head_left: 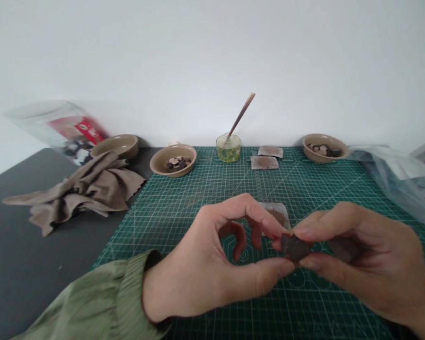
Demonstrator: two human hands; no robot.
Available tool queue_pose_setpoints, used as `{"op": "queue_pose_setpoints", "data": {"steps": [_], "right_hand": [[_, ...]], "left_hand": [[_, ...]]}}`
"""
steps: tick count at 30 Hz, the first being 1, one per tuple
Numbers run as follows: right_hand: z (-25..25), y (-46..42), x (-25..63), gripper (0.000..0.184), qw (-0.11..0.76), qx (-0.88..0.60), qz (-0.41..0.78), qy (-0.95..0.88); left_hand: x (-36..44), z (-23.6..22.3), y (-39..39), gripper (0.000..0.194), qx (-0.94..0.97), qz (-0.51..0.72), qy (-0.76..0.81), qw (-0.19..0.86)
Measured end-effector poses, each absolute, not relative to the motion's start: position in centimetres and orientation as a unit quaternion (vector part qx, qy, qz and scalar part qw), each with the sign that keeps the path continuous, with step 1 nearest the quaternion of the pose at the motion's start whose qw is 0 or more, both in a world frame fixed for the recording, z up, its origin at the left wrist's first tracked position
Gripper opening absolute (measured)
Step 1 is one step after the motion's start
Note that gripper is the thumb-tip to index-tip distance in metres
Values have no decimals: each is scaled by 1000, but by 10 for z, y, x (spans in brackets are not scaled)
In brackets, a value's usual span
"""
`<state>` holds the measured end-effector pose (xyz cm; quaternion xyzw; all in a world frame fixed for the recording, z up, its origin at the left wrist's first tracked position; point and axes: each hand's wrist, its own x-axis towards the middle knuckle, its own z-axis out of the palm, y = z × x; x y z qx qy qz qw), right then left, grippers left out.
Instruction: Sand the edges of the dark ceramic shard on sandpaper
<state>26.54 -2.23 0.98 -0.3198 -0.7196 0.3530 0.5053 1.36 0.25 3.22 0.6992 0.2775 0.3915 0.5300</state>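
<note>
Above the green cutting mat [184, 198], both hands pinch one small, dark brown, flat-faced piece [296, 248]. My left hand [230, 255] grips its left edge between thumb and fingers, the other fingers curled loosely. From the right, my right hand [368, 259] holds the same piece between thumb and index finger. A brownish shape shows inside the right hand's curl; whether it is another piece or shadow I cannot tell. Partly hidden behind the fingers lies a pale sheet with brown dust [278, 215], like used sandpaper.
Small dark and light pieces lie in a left bowl [156, 163] and a right bowl [308, 146]. A glass [228, 152] holds a stick [241, 115]. Two dusty sheets [264, 163] lie near the wall. A brown cloth [88, 189], another bowl [129, 146] and plastic bags [393, 170] flank the mat.
</note>
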Motion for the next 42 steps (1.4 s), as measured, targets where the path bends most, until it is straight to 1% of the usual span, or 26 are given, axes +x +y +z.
{"op": "queue_pose_setpoints", "data": {"steps": [17,26,39,42], "right_hand": [[10,-23,265,34,507,-318,368,-711],[12,-22,264,32,509,-320,365,-710],[11,-22,264,41,501,-305,381,-714],[11,-21,264,39,502,-305,372,-719]], "left_hand": [[14,33,3,27,699,398,270,529],[16,30,3,33,683,406,281,538],[13,28,3,37,688,408,265,538],[13,27,3,35,692,406,263,535]]}}
